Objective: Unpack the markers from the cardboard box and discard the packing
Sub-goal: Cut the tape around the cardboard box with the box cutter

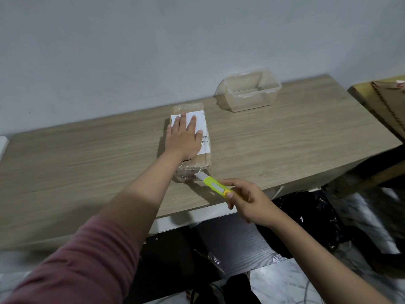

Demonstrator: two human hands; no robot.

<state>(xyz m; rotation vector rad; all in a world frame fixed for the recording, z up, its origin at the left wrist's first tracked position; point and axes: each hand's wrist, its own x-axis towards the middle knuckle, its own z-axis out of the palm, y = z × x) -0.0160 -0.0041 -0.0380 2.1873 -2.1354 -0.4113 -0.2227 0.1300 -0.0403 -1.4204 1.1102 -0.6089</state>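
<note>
Box: the cardboard box (pixel 190 137) lies flat on the counter (pixel 87 163), near the middle, with a white label (pixel 198 128) on top. It is shut and wrapped in shiny tape. No markers can be seen, so they are likely inside.

Left hand: the left hand (pixel 184 139) lies flat on top of the box with its fingers straight and spread. It presses the box down.

Right hand: the right hand (pixel 245 200) is curled round a yellow knife (pixel 215 184), with the thumb on top near the slider. The blade tip touches the near end of the box.

Step now: I think this is the cut that opens the taped end. The unpacking has not begun.

How to do it well: keep the blade shallow, so it only cuts tape and does not scratch the markers. Slide it along the seam, slow and steady. Keep the left hand pressing, but well back from the blade's path.

What could go wrong: the box may slip, or the blade may jump toward the wrist.

Nearby: 1 clear plastic tub (pixel 248 92) sits farther back on the counter. A black bag (pixel 306 218) lies on the floor below, maybe for the packing.
</note>
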